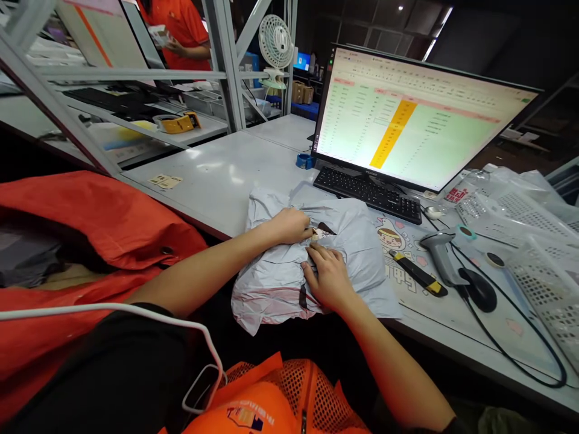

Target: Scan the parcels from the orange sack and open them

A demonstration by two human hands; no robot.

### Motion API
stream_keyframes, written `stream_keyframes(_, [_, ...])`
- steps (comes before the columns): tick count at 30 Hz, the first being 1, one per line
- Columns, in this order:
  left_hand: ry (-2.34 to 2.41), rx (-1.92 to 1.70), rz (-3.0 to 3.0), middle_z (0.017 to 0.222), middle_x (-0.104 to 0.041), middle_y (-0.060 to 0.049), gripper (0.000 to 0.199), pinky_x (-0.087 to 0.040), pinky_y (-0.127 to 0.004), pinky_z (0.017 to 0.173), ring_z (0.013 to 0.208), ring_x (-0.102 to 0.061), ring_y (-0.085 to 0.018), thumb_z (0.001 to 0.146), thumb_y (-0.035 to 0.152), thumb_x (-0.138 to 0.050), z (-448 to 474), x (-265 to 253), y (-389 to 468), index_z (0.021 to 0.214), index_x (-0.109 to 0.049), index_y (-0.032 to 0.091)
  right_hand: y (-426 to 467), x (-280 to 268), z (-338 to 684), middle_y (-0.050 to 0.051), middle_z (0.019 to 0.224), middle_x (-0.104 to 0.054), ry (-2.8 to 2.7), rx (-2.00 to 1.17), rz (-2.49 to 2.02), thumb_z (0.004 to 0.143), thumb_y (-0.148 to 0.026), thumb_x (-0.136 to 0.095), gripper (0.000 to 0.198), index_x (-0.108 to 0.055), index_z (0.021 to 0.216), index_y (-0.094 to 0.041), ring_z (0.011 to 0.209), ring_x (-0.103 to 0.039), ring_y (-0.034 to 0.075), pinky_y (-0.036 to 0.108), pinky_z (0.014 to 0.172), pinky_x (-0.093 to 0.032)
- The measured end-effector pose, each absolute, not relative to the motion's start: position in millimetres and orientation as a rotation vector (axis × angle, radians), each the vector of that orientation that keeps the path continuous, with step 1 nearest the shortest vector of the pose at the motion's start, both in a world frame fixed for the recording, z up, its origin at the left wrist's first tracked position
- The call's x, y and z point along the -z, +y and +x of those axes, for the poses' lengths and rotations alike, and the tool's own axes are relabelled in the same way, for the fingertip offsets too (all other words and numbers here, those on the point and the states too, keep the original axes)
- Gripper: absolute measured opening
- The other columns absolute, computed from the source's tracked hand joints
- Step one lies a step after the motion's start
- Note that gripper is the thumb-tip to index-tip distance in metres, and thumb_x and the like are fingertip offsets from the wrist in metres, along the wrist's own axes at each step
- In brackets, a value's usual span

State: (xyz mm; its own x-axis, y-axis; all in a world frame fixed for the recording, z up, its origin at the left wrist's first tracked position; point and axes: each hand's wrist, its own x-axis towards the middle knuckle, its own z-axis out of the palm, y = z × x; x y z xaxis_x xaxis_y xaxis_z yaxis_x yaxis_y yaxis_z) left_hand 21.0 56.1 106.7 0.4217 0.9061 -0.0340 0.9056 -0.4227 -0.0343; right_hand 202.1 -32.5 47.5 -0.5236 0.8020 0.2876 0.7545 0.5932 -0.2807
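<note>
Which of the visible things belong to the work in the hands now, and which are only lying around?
Seem part of the job:
- pale plastic package, touched by the left hand and right hand

Seem just lying about, untouched:
- black-and-yellow cutter
- handheld scanner
- black mouse
- keyboard

Pale desk [212, 175], grey metal frame [230, 72]; dim room [488, 36], bright strip light [437, 34].

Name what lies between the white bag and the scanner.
In the head view, a knife lies on the printed mat between the bag and the scanner.
</note>
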Motion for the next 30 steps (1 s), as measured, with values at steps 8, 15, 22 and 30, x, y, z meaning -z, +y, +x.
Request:
stream_keyframes(8, [-1.492,-0.094,-2.735,0.103,-0.079,-0.016,0.029,-0.051,-0.035,0.085,0.1,-0.075,-0.031,0.101,0.024,-0.053,19.7,-132.0,62.6,0.108,-0.079,0.015,-18.1,-78.3,197.3,0.019,0.17,-0.042,-2.549,-0.177,-1.39,0.103,-0.045,-0.057,0.065,-0.049,0.158,-0.012,0.14,-0.05,0.04,0.057,0.112,-0.045])
stream_keyframes(15, [-1.633,0.079,-2.574,0.118,-0.075,-0.019,0.03,-0.052,-0.041,0.092,0.113,-0.073,-0.036,0.103,0.019,-0.049,33.2,-134.0,57.0,0.124,-0.07,0.012,-0.1,-96.8,184.8,0.02,0.144,-0.061,-2.553,-0.097,-1.425,0.099,-0.048,-0.063,0.063,-0.057,0.147,-0.009,0.129,-0.06,0.035,0.045,0.106,-0.05])
stream_keyframes(22, [-1.892,0.23,-2.35,0.116,-0.074,-0.024,0.039,-0.052,-0.047,0.1,0.119,-0.071,-0.038,0.107,0.016,-0.041,39.8,-142.7,69.0,0.142,-0.056,0.009,-4.2,-134.2,164.8,0.017,0.113,-0.079,-2.635,0.04,-1.561,0.103,-0.04,-0.056,0.035,-0.08,0.111,-0.015,0.107,-0.074,0.032,0.036,0.087,-0.052])
stream_keyframes(30, [-2.233,0.466,-2.055,0.137,-0.065,-0.03,0.05,-0.048,-0.051,0.111,0.135,-0.062,-0.038,0.103,0.004,-0.024,26.9,-182.4,117.1,0.14,-0.058,0.002,-71.5,-152.4,171.5,0.014,0.109,-0.08,-2.615,0.067,-1.577,0.109,-0.031,-0.048,0.035,-0.08,0.109,-0.017,0.104,-0.074,0.029,0.031,0.077,-0.047])
